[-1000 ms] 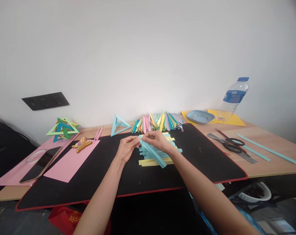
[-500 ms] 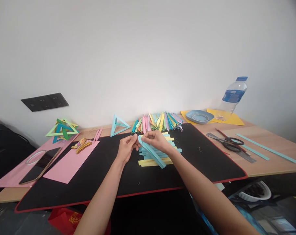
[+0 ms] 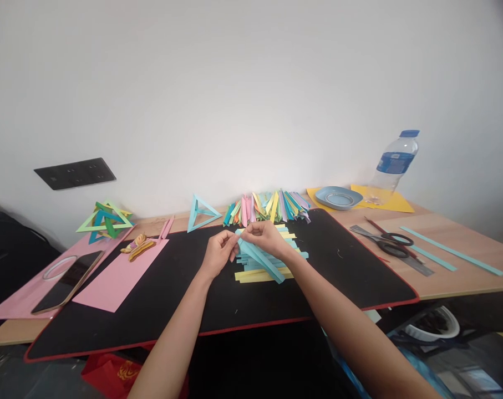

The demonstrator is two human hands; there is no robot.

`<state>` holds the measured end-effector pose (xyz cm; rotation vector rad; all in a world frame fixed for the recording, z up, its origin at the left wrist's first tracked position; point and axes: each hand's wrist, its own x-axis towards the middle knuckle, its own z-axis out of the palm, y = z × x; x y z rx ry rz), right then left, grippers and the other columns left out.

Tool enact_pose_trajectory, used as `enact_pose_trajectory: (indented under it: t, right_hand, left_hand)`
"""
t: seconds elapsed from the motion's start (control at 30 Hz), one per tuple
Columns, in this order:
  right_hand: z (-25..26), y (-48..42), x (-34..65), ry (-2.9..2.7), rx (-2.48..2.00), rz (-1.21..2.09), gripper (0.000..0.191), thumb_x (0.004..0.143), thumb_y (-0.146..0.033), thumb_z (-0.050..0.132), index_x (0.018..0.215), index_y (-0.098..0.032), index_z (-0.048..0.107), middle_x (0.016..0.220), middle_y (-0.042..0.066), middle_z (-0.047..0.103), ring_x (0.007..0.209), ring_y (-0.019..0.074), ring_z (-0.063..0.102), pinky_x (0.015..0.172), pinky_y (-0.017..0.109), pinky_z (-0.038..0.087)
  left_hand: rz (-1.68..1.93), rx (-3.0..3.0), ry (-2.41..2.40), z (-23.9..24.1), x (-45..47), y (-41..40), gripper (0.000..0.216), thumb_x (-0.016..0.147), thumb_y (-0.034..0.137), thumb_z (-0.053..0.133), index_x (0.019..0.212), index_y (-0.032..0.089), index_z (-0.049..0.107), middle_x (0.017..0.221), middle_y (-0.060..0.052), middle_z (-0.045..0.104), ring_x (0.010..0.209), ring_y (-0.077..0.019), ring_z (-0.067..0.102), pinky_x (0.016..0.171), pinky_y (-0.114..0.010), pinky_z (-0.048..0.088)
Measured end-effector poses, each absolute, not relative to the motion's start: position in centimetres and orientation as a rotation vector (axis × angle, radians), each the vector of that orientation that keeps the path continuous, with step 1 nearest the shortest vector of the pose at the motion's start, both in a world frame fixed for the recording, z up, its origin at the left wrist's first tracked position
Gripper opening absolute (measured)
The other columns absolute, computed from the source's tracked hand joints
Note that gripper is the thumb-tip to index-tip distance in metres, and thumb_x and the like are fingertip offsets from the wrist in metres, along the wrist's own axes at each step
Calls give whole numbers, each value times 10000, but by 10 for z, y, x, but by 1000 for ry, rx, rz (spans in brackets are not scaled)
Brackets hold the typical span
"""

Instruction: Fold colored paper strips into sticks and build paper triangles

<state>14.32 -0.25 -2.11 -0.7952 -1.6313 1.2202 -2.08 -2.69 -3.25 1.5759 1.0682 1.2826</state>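
Note:
A folded light-blue paper strip (image 3: 262, 260) slants down to the right from my fingers. My left hand (image 3: 218, 250) pinches its upper left end, with the fingers curled. Close beside it, my right hand (image 3: 265, 238) is closed on the same end, thumb and forefinger together. Beneath the strip lies a stack of light-blue and yellow paper strips (image 3: 251, 275) on the black desk mat (image 3: 151, 327); my right hand hides part of this stack. Behind the hands stands a row of folded, many-coloured paper pieces (image 3: 272, 206), and left of it a light-blue paper triangle frame (image 3: 201, 213).
At left are a pink sheet (image 3: 110, 282), a phone (image 3: 68, 281) and interlocked paper triangles (image 3: 105, 221). At right lie scissors (image 3: 390, 246), a ruler (image 3: 421, 267), a pencil (image 3: 378, 226) and blue strips (image 3: 455, 252). A blue dish (image 3: 338, 198) and a bottle (image 3: 395, 163) stand behind.
My left hand has turned slightly and its fingertips have come closer to my right hand's, at the strip's end. The strip's lower end has shifted slightly right.

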Motion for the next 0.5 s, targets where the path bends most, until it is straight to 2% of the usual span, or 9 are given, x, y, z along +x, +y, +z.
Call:
enact_pose_trajectory:
  t: [0.2,0.33,0.5]
  right_hand:
    - [-20,-2,143,-1582,-841,1177,162,677,-278,646,589,-151,598,579,0,577,562,121,528,551,247,416]
    - [-20,-1,143,-1565,-854,1136,156,678,-269,642,582,-154,596,607,7,594,599,135,554,581,256,437]
    - [-23,0,143,-1562,-808,1172,152,681,-285,663,616,-153,623,637,17,625,630,151,586,626,277,464]
  left_hand:
    - [1324,1566,1082,-34,-20,-25,301,812,427,590,700,148,573,540,27,544,373,-54,438,362,-182,328]
    - [1318,1552,1090,-31,-21,-26,282,770,412,643,721,135,616,611,3,572,429,-59,455,375,-184,351]
    - [1286,1538,1079,-30,-23,-27,282,762,405,651,706,132,604,611,12,558,408,-49,444,382,-188,344]
